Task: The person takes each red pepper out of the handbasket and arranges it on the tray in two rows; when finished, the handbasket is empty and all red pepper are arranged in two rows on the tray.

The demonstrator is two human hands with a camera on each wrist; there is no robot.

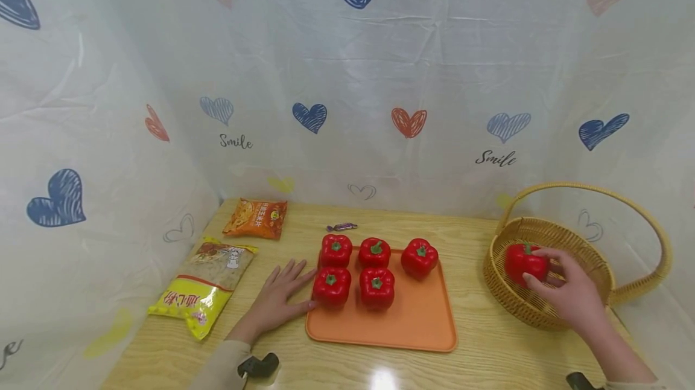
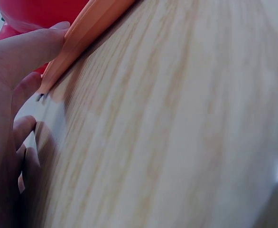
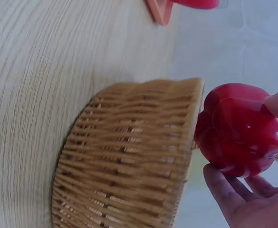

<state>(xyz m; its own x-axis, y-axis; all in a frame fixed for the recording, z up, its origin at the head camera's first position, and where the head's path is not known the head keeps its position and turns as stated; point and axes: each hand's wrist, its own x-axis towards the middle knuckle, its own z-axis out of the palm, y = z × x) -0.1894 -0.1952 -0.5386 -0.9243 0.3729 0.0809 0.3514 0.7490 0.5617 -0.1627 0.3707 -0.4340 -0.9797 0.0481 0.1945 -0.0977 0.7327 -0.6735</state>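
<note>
My right hand (image 1: 570, 287) grips a red bell pepper (image 1: 526, 263) between thumb and fingers. In the right wrist view that pepper (image 3: 238, 128) is at the rim of the wicker basket (image 3: 129, 147), above its opening. On the left, my left hand (image 1: 279, 299) lies with fingers spread on the table, its thumb touching the left edge of the orange tray (image 1: 407, 323). Several red peppers stand on the tray, among them a front-left pepper (image 1: 332, 287) near that thumb and a right-hand pepper (image 1: 420, 258). The left wrist view shows the thumb against the tray rim (image 2: 77, 42).
A yellow and clear food bag (image 1: 203, 284) lies left of my left hand. Behind it is an orange snack packet (image 1: 255, 218). A small purple wrapped candy (image 1: 342, 227) lies behind the tray. The basket's tall handle (image 1: 581, 186) arches over it, and a heart-patterned curtain encloses the table.
</note>
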